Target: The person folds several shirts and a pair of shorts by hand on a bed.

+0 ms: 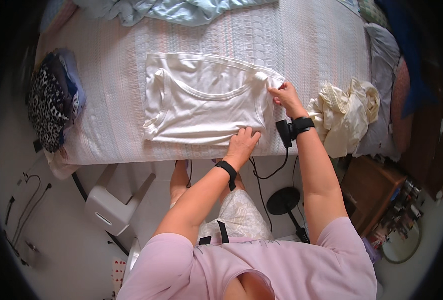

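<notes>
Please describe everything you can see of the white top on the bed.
The white top is a sleeveless vest of thin, soft-looking fabric with a scooped neckline. It lies flat on the bed, neck toward the person's left, hem side folded. The left hand presses its near edge; the right hand pinches its far right corner.

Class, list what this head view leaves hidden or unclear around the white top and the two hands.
- Right hand fingertips: tucked in the white top's edge, grip unclear.
- Cloth under the left hand: covered by the palm.
- Blue cloth: cut off by the top edge.
- Patterned pile: too bent near the rim to separate pieces.
</notes>
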`<move>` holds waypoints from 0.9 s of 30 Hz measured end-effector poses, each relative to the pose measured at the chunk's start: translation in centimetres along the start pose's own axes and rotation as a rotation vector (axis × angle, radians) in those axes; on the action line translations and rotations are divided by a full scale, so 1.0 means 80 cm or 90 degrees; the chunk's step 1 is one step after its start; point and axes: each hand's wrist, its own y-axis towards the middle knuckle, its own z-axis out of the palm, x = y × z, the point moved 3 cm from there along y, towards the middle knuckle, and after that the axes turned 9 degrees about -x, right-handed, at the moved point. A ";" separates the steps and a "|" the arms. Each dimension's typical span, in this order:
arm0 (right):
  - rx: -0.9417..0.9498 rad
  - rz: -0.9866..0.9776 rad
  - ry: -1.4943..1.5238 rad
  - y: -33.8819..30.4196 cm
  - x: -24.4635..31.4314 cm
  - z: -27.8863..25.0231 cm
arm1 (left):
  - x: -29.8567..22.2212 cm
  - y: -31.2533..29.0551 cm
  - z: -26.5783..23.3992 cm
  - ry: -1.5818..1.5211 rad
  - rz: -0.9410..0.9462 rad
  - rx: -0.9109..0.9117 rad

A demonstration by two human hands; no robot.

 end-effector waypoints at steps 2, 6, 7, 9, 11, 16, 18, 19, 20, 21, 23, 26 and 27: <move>0.080 0.059 0.078 -0.015 0.022 0.002 | 0.006 0.003 0.002 -0.060 -0.044 -0.016; 0.175 0.166 0.301 -0.026 0.050 0.001 | 0.001 0.002 -0.044 -0.315 -0.079 -0.069; 0.190 0.145 0.310 -0.029 0.062 0.003 | 0.003 -0.003 -0.057 -0.377 -0.080 -0.086; 0.224 0.105 0.329 -0.043 0.096 0.008 | 0.020 -0.021 -0.079 -0.528 -0.137 -0.136; 0.246 0.066 0.363 -0.074 0.149 0.041 | 0.041 -0.043 -0.099 -0.708 -0.286 -0.109; 0.285 -0.026 0.314 -0.113 0.236 0.164 | 0.123 -0.093 -0.164 -0.797 -0.382 -0.319; 0.307 -0.062 0.275 -0.127 0.264 0.226 | 0.164 -0.112 -0.166 -0.832 -0.438 -0.421; 0.352 -0.084 0.272 -0.124 0.270 0.253 | 0.179 -0.118 -0.177 -0.830 -0.482 -0.474; 0.339 -0.109 0.248 -0.127 0.270 0.274 | 0.204 -0.126 -0.173 -0.774 -0.520 -0.458; 0.334 -0.131 0.223 -0.130 0.269 0.295 | 0.226 -0.138 -0.166 -0.755 -0.589 -0.425; 0.175 -0.308 -0.015 -0.098 0.237 0.311 | 0.247 -0.149 -0.160 -0.785 -0.697 -0.380; 0.070 -0.477 -0.127 -0.118 0.218 0.304 | 0.259 -0.155 -0.172 -0.792 -0.723 -0.338; 0.054 -0.512 -0.146 -0.130 0.215 0.291 | 0.259 -0.154 -0.174 -0.792 -0.731 -0.339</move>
